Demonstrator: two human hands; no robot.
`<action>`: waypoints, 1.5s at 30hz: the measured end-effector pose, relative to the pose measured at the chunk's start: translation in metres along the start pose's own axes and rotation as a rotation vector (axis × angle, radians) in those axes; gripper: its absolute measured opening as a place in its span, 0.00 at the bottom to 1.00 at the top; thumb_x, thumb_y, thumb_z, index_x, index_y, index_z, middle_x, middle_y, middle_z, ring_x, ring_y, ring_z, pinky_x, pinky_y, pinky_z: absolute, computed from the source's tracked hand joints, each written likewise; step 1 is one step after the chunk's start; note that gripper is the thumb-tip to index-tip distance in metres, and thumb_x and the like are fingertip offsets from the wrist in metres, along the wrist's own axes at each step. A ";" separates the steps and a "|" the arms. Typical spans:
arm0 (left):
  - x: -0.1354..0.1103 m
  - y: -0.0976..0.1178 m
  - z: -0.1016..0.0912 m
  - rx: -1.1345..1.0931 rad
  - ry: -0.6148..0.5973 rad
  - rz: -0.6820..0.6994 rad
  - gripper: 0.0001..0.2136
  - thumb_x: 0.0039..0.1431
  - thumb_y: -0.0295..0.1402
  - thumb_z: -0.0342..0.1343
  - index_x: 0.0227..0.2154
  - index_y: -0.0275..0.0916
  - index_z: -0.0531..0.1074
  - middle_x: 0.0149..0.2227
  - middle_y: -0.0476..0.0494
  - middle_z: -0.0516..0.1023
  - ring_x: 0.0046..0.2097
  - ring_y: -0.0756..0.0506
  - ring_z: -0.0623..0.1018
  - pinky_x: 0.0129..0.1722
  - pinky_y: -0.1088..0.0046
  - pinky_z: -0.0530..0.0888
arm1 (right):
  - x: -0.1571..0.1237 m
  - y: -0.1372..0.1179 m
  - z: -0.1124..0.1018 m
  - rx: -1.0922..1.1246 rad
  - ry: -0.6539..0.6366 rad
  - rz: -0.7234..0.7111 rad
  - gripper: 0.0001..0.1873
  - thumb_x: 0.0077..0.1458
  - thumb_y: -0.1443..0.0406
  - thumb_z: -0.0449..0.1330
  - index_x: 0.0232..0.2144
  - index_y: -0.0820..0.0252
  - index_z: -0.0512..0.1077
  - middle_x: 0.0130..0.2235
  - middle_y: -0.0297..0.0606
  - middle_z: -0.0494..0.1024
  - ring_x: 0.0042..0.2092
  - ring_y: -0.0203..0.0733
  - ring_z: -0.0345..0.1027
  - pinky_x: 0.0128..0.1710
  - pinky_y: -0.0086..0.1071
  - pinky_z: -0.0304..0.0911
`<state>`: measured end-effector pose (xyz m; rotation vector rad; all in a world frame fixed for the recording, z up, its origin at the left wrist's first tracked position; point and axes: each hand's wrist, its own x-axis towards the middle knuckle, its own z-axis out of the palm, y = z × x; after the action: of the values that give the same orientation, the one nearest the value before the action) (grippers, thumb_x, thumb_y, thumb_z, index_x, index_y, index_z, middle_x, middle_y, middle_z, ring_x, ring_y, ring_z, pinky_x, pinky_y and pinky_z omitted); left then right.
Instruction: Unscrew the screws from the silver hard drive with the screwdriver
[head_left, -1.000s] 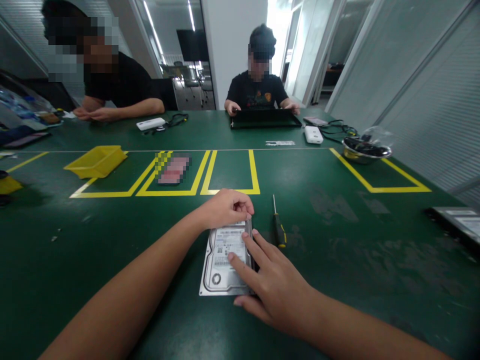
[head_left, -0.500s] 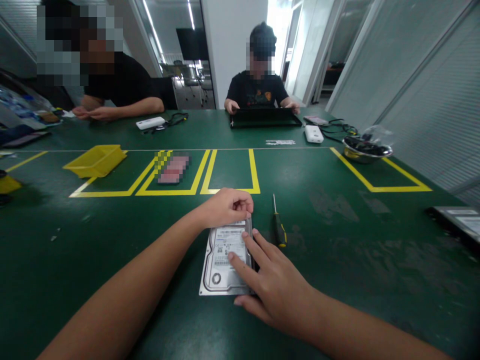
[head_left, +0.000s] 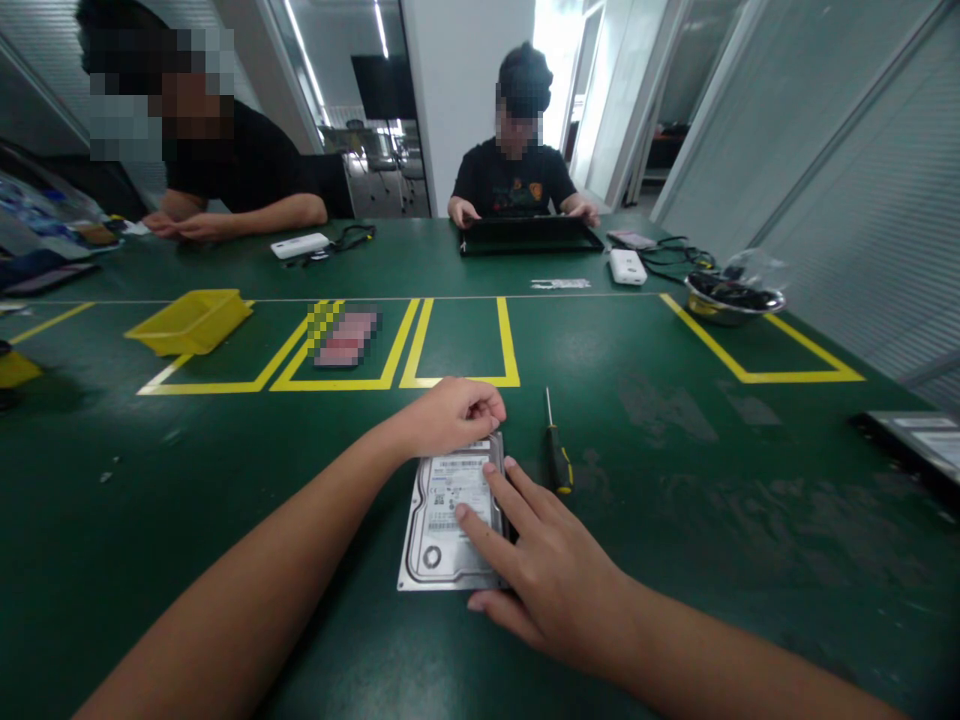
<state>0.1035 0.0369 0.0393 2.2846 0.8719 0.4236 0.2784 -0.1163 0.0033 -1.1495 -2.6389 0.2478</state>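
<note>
Green worktop [head_left: 622,340], two bare hands, one hard drive

And it's all about the silver hard drive [head_left: 450,545], flat on the worktop, square in front of the person, its printed label [head_left: 450,495] facing up. How far along? On what shows, the metal face looks whole and in place, so I'd judge nothing has come off the top; what is left, this view doesn't settle, with the far end and right flank partly covered.

Now the hands! Left hand [head_left: 446,415] reaches in on a long diagonal forearm, wrist across the drive's far end, fingers curled at the far right corner — gripping or merely resting, I cannot tell. Right hand [head_left: 544,560] comes from the other side, palm down, fingers open and spread, two of them laid over the label, thumb low beyond the near edge.

Just beside, a screwdriver [head_left: 558,460] lies unheld, tip pointing away. Further out, yellow tape [head_left: 459,383] marks bays, with a yellow tray [head_left: 191,322] to the left, a metal bowl [head_left: 731,315] to the right — and across the worktop, a co-worker [head_left: 517,185] holds a dark panel [head_left: 531,237].
</note>
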 end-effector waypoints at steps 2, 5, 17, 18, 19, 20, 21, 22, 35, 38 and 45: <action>0.000 0.000 0.002 0.021 0.000 0.004 0.06 0.59 0.29 0.52 0.34 0.34 0.74 0.29 0.48 0.75 0.29 0.51 0.72 0.29 0.77 0.65 | 0.000 0.000 0.000 0.001 -0.004 0.002 0.39 0.57 0.51 0.61 0.66 0.57 0.57 0.67 0.65 0.51 0.68 0.75 0.43 0.61 0.61 0.53; 0.000 -0.001 0.003 0.074 -0.009 0.019 0.07 0.61 0.29 0.51 0.33 0.35 0.73 0.29 0.48 0.75 0.29 0.51 0.71 0.29 0.76 0.64 | 0.000 0.000 -0.001 0.004 -0.011 -0.003 0.39 0.57 0.51 0.61 0.65 0.58 0.57 0.67 0.66 0.51 0.68 0.75 0.43 0.62 0.61 0.53; 0.002 0.001 0.002 0.123 -0.003 0.066 0.07 0.61 0.27 0.51 0.34 0.35 0.74 0.32 0.46 0.75 0.33 0.50 0.71 0.33 0.74 0.65 | 0.000 0.000 0.001 0.005 -0.003 -0.001 0.39 0.57 0.51 0.61 0.65 0.58 0.57 0.67 0.66 0.51 0.68 0.75 0.43 0.62 0.61 0.52; 0.002 0.001 0.002 0.120 -0.006 0.067 0.07 0.61 0.28 0.51 0.34 0.35 0.75 0.32 0.46 0.76 0.33 0.49 0.72 0.33 0.74 0.65 | -0.001 0.000 0.001 0.005 -0.004 0.001 0.39 0.57 0.51 0.61 0.65 0.58 0.57 0.67 0.66 0.51 0.68 0.75 0.43 0.62 0.61 0.52; 0.002 0.001 0.002 0.118 -0.010 0.069 0.07 0.61 0.27 0.51 0.35 0.35 0.75 0.33 0.46 0.76 0.33 0.49 0.72 0.33 0.74 0.65 | -0.001 0.000 0.000 0.005 -0.006 0.001 0.39 0.57 0.51 0.61 0.65 0.58 0.57 0.67 0.66 0.51 0.68 0.75 0.42 0.62 0.61 0.52; 0.002 0.002 0.002 0.118 -0.012 0.071 0.07 0.61 0.27 0.51 0.35 0.35 0.75 0.33 0.46 0.76 0.34 0.49 0.72 0.33 0.74 0.65 | 0.000 0.000 0.000 0.004 -0.007 0.001 0.39 0.57 0.51 0.61 0.65 0.58 0.57 0.67 0.66 0.51 0.68 0.75 0.42 0.62 0.61 0.52; 0.001 0.002 0.002 0.117 -0.013 0.073 0.07 0.60 0.27 0.51 0.35 0.35 0.75 0.33 0.46 0.76 0.34 0.49 0.72 0.34 0.74 0.66 | 0.000 0.000 -0.001 0.004 -0.008 0.002 0.39 0.57 0.51 0.62 0.65 0.58 0.57 0.67 0.66 0.51 0.68 0.75 0.42 0.62 0.61 0.52; 0.001 0.002 0.001 0.116 -0.015 0.075 0.07 0.60 0.26 0.52 0.35 0.35 0.75 0.33 0.46 0.76 0.34 0.49 0.73 0.34 0.74 0.66 | 0.000 0.000 -0.001 0.003 -0.009 0.003 0.39 0.57 0.51 0.62 0.65 0.58 0.57 0.67 0.66 0.51 0.68 0.75 0.42 0.62 0.61 0.52; 0.003 0.001 0.002 0.223 -0.035 0.137 0.06 0.58 0.25 0.54 0.36 0.37 0.73 0.35 0.47 0.77 0.37 0.49 0.73 0.37 0.73 0.65 | 0.000 0.001 -0.001 0.001 -0.011 -0.001 0.39 0.57 0.51 0.61 0.66 0.58 0.56 0.67 0.67 0.51 0.68 0.75 0.42 0.62 0.60 0.52; 0.004 0.005 0.001 0.287 -0.049 0.141 0.05 0.59 0.25 0.54 0.36 0.37 0.73 0.36 0.46 0.77 0.38 0.47 0.73 0.39 0.72 0.65 | 0.000 0.001 -0.001 -0.001 -0.015 -0.009 0.39 0.58 0.50 0.60 0.66 0.58 0.56 0.67 0.67 0.51 0.67 0.75 0.42 0.62 0.60 0.52; 0.006 0.013 -0.002 0.362 -0.095 0.138 0.05 0.60 0.26 0.53 0.36 0.37 0.73 0.36 0.46 0.77 0.39 0.46 0.73 0.40 0.71 0.65 | 0.000 -0.001 -0.001 -0.004 -0.016 -0.008 0.39 0.57 0.50 0.60 0.66 0.59 0.56 0.67 0.67 0.50 0.67 0.75 0.43 0.61 0.61 0.53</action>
<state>0.1134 0.0345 0.0496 2.6843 0.7968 0.2275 0.2779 -0.1169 0.0044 -1.1424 -2.6584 0.2511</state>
